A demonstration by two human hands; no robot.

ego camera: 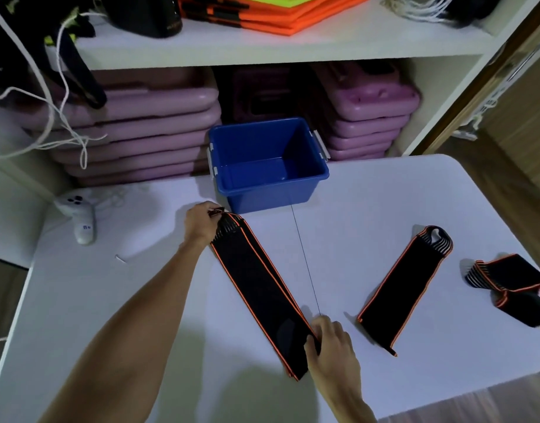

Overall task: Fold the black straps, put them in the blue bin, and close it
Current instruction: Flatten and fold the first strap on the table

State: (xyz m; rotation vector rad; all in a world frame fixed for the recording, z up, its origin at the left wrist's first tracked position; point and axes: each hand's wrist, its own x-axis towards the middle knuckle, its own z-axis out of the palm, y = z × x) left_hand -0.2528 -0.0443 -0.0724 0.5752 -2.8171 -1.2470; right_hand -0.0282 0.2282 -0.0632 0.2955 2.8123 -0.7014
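Right hand [329, 343]: pinched on near end of long black strap [259, 288], on white table [110, 300]. Left hand [201, 224]: clamped on its far end, just before blue bin [302, 141], open. Second strap [406, 288], right of bin.

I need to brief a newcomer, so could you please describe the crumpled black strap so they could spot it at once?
Start at the white table with the open blue plastic bin at its back edge, then look to the table's far right edge. The crumpled black strap with orange trim lies there in a bent heap, unlike the flat strap beside it and the one stretched between both hands.
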